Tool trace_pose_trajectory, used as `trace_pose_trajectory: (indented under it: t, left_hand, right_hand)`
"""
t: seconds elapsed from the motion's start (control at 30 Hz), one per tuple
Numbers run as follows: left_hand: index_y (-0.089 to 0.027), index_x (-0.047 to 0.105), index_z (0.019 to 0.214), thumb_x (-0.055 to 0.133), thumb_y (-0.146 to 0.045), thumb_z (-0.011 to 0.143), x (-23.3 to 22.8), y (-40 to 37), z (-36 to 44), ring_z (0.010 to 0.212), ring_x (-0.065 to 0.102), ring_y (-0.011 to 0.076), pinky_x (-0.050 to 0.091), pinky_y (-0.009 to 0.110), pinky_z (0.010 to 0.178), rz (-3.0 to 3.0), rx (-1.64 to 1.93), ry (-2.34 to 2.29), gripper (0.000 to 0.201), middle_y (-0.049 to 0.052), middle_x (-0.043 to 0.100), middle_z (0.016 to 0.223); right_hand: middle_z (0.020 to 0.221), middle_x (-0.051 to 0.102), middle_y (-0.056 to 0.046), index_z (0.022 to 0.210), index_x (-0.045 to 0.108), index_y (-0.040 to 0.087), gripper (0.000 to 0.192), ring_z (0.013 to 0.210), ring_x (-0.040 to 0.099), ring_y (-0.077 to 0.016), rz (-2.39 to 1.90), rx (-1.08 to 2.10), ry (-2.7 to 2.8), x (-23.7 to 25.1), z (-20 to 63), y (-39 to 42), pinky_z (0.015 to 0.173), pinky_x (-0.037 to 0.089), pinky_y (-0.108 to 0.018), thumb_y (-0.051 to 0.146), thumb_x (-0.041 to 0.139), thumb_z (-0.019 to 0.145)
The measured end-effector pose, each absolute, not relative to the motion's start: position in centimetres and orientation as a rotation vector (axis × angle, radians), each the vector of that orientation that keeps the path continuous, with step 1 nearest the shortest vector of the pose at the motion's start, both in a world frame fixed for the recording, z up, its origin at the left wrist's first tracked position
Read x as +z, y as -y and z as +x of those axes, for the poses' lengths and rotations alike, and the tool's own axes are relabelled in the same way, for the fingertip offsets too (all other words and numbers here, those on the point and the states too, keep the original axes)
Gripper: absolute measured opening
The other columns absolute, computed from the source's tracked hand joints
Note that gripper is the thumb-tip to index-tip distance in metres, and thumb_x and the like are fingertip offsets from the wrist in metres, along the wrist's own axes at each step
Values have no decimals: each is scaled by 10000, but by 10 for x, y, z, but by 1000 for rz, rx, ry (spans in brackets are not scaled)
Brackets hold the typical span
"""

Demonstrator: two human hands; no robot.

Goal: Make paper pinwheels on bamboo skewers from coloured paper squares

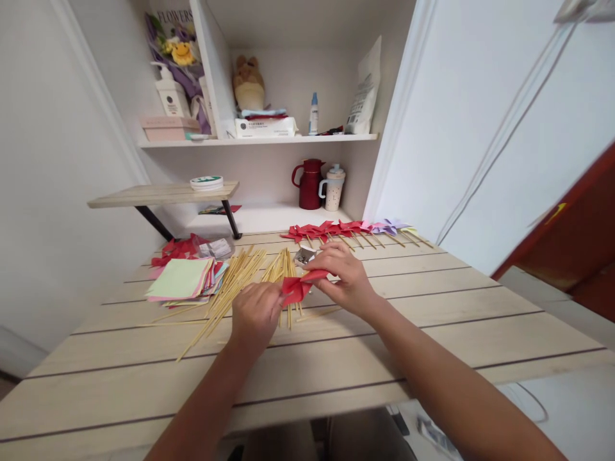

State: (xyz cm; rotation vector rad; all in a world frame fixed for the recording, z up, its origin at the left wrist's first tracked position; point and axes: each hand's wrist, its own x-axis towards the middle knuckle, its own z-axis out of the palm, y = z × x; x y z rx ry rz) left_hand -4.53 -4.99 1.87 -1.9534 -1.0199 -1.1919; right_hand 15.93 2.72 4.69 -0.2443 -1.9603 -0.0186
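Note:
A folded piece of red paper [294, 291] is stretched between my two hands, above the table. My left hand [257, 314] is closed on its left side, the fingers curled round the edge. My right hand [343, 275] pinches the right part between thumb and fingers. Beneath and beside the hands lie many thin wooden sticks [230, 282]. A small open box [304, 256] with little metal pieces stands just behind my right hand. Finished paper pinwheels [331, 229] on sticks lie in a row farther back, red, pink, purple and yellow.
At the left lies a stack of coloured square paper [180, 278], with red paper pieces [177, 251] and a clear plastic box [214, 248] behind it. A small raised shelf [163, 193] stands at back left. A red jug [310, 186] and a cup [334, 189] stand at the back.

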Motion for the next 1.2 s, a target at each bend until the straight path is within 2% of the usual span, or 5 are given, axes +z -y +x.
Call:
trace_pose_trajectory:
  t: [0.17,0.33,0.43,0.57,1.2]
  left_hand:
    - [-173,681,939,591,-149,963,18,51,-47,674,679,176,486,303,652,-1914,-1219,986,96,39,749,757]
    - [-175,685,912,615,-134,946,18,50,-49,663,667,168,475,294,649,-1875,-1242,985,88,41,746,746]
    - [-178,664,805,629,-152,948,20,50,-47,598,619,153,445,288,611,-1859,-1263,1014,149,23,698,667]
    - [-192,589,652,611,-196,970,22,52,-42,496,511,125,388,274,535,-1873,-1318,1054,319,-18,578,542]
    - [-211,730,766,655,-292,878,26,54,-42,411,547,106,425,235,468,-1906,-2058,1542,157,-47,607,528]
  right_hand:
    - [972,778,-33,1220,672,276,281,894,690,-220,-312,16,1958,48,161,-25,880,508,-424,250,652,941]
    - [1322,681,-84,1428,526,324,525,1181,655,-275,-310,58,1955,47,164,-25,1015,506,-490,368,698,934]
    - [1370,617,-97,1454,498,344,543,1141,666,-273,-335,87,1850,47,165,-25,1080,484,-536,396,678,945]
    - [1328,608,-87,1434,500,351,451,1048,690,-245,-370,225,1667,45,163,-26,1049,509,-547,402,589,994]
    - [745,653,19,1091,645,216,261,633,637,-143,-597,982,1325,16,138,-39,707,541,-322,440,614,960]
